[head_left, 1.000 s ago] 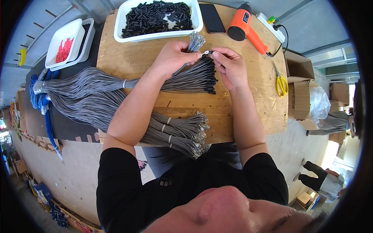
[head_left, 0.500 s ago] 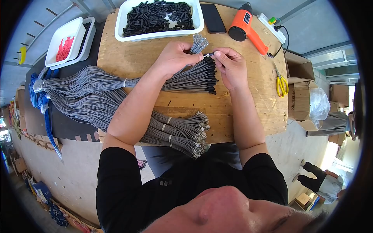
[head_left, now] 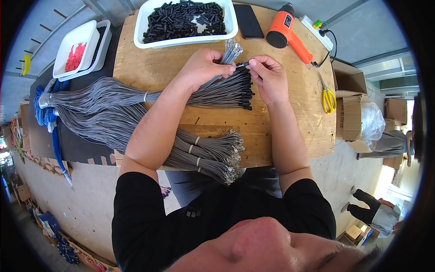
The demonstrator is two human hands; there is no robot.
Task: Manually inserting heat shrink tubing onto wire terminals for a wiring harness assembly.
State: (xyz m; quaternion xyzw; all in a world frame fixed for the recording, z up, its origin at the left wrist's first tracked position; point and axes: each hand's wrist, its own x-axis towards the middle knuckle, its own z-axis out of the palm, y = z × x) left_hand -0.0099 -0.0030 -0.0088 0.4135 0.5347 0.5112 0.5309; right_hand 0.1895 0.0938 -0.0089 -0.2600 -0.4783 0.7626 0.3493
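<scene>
My left hand [head_left: 206, 68] is closed around a bunch of grey cables [head_left: 231, 52], their bare ends sticking up past the fingers. Between thumb and fingertips of my right hand [head_left: 270, 77] is a small black sleeve [head_left: 246, 64], at the end of one cable from that bunch. Just below both hands, cables with black sleeves on their ends [head_left: 247, 93] lie fanned out on the wooden table [head_left: 290, 131]. Closer to my body rest several tied bundles of grey cables [head_left: 213, 156] with bare ends.
A white tray of black sleeves [head_left: 141, 27] stands at the far edge, beside a dark phone [head_left: 249, 21]. Farther right are an orange heat gun [head_left: 282, 29], a power strip [head_left: 317, 32] and yellow-handled scissors [head_left: 329, 100]. White trays with red pieces [head_left: 59, 63] sit far left. Two people are in the background.
The black sleeve and my right fingertips have shifted very slightly left. My left fingers have moved a little off the cable's end. Everything else on the table stays put.
</scene>
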